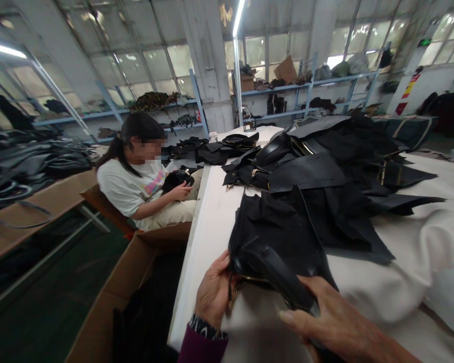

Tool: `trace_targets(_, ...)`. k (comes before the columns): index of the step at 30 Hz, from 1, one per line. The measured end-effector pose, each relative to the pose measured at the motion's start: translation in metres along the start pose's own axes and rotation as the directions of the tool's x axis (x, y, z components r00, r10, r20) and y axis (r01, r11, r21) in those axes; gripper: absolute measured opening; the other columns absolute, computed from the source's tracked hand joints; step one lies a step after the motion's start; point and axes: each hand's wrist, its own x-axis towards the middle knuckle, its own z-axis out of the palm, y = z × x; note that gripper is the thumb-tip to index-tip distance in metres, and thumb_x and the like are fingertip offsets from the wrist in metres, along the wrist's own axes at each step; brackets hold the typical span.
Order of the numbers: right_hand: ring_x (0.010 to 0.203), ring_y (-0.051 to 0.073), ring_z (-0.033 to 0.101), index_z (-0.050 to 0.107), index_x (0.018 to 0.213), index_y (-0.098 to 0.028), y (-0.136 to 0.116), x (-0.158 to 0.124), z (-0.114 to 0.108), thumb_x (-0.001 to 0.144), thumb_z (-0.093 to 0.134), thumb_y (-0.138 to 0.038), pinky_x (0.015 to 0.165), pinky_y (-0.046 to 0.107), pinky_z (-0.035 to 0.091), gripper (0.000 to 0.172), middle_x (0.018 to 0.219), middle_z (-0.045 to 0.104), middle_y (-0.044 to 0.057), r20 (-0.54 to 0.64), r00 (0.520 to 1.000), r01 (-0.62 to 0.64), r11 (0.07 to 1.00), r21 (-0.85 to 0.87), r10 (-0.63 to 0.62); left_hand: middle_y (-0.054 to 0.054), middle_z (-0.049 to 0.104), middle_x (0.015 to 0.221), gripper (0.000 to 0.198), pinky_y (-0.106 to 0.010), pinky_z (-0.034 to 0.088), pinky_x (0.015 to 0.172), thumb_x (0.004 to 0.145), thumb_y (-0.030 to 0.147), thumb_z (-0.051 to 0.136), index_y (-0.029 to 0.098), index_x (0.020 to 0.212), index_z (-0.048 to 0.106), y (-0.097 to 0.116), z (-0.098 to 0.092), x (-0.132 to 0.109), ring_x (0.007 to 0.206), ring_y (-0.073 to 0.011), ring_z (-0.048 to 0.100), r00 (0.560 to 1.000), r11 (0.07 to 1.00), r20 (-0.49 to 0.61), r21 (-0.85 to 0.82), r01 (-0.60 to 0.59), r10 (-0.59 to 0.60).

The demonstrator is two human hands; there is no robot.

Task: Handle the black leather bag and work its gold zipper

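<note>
- The left hand (pixel 214 292) sits at the near edge of the surface (pixel 212 227), fingers curled onto the near left corner of a black bag (pixel 283 237), pinching it by the gold-coloured zipper (pixel 249 279) that runs along that edge.
- The right hand (pixel 333 322) comes in from the near right, fingers folded over the near end of the bag's strap (pixel 280 275), which is a smooth, darker band; thumb and fingers look pressed onto it, though the underside of the grip is hidden.
- The bag lies flat on the white-covered surface, directly beyond both hands. Its body spreads away towards the far side, while the strap runs diagonally, from the far left near the left hand to the near right under the right hand.
- Both hands touch the bag. The left is nearer the zipper corner and the right nearer the strap end, with the zipper edge spanning the gap between them.
- Just beyond it, touching or overlapping its far edge, lies a heap of black pieces (pixel 336 166) with gold fittings, reaching to the far right.
- An open cardboard box (pixel 109 302) stands on the floor to the near left of the surface.
- A seated co-worker (pixel 136 176) at the far left holds a dark item in their lap, well apart from this bag.
- Blue shelves (pixel 306 85) line the far wall.
</note>
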Motion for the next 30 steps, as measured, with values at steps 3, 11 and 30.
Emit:
trace_targets(3,0.050,0.015,0.062,0.040,0.127,-0.010,-0.003,0.003,0.005,0.080,0.060,-0.043,0.045,0.022,0.048,0.061,0.061,0.060,-0.002,0.023,1.000,0.005,1.000,-0.023,-0.005,-0.007,0.069,0.092,0.031,-0.023,0.054,0.064,0.074,0.008,0.058,0.016,0.103,0.065,-0.001,0.000,0.000,0.079,-0.0177,0.067,0.999,0.999,0.042,0.038,-0.004,0.002)
trace_targets(11,0.043,0.011,0.056,0.031,0.124,-0.010,0.000,0.013,0.004,0.080,0.058,-0.041,0.040,0.020,0.044,0.060,0.060,0.058,-0.005,0.063,0.998,-0.017,0.997,0.079,0.012,-0.003,0.070,0.088,0.031,-0.019,0.054,0.063,0.078,0.008,0.055,0.020,0.105,0.065,0.001,0.001,-0.001,0.080,-0.0145,0.066,0.999,0.998,0.005,-0.030,-0.048,0.048)
trace_targets(30,0.043,0.017,0.056,0.054,0.109,-0.014,0.004,-0.006,0.000,0.079,0.054,-0.051,0.047,0.027,0.043,0.047,0.046,0.056,-0.003,-0.062,0.997,0.023,0.988,-0.154,-0.033,-0.003,0.070,0.095,0.034,-0.023,0.057,0.060,0.080,0.012,0.057,0.021,0.112,0.062,0.004,-0.006,0.000,0.079,-0.0173,0.068,0.994,0.989,0.019,-0.102,-0.107,0.110)
